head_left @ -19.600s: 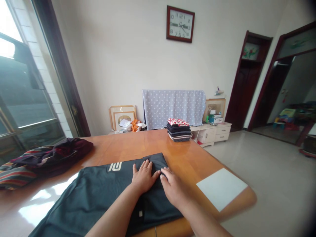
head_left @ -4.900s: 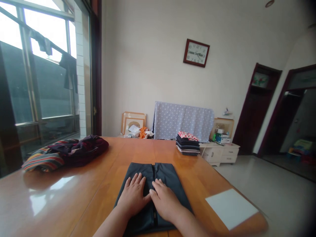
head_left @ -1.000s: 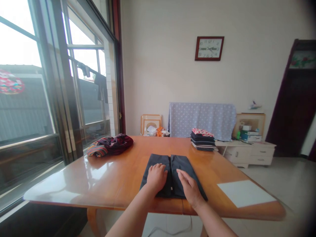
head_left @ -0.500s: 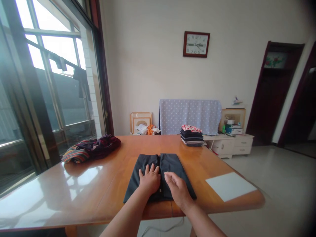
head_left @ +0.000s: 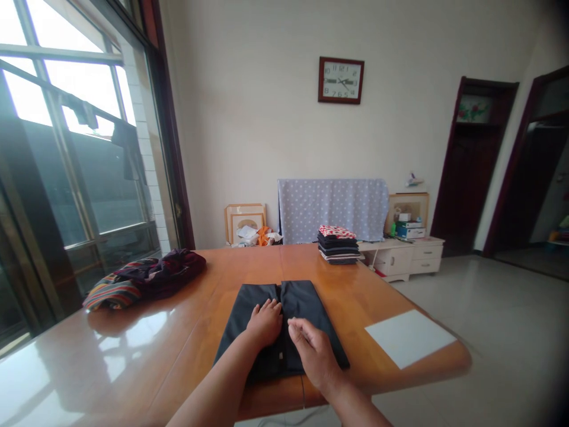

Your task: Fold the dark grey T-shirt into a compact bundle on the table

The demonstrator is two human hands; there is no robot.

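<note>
A folded dark garment [head_left: 306, 296] lies on the wooden table [head_left: 213, 350] in front of me, its two halves meeting at a narrow gap in the middle. My left hand [head_left: 265, 323] rests flat on the left half, close to the gap, with its fingers stretched forward. Over the right half is my right hand [head_left: 315, 350], turned on its side and loosely cupped, thumb and fingers a little apart; nothing shows in it. A small pale tag-like spot sits near the gap between my wrists.
A neat stack of folded clothes [head_left: 338, 246] stands at the table's far right. A crumpled dark and striped cloth [head_left: 146, 279] lies at the left. A white sheet [head_left: 409, 338] lies near the right edge. Behind are a low white cabinet [head_left: 411, 261] and a window [head_left: 84, 148].
My view has turned slightly right, so the scene sits further left. My left hand's fingers have drawn closer together on the garment. My right hand keeps nearly the same pose.
</note>
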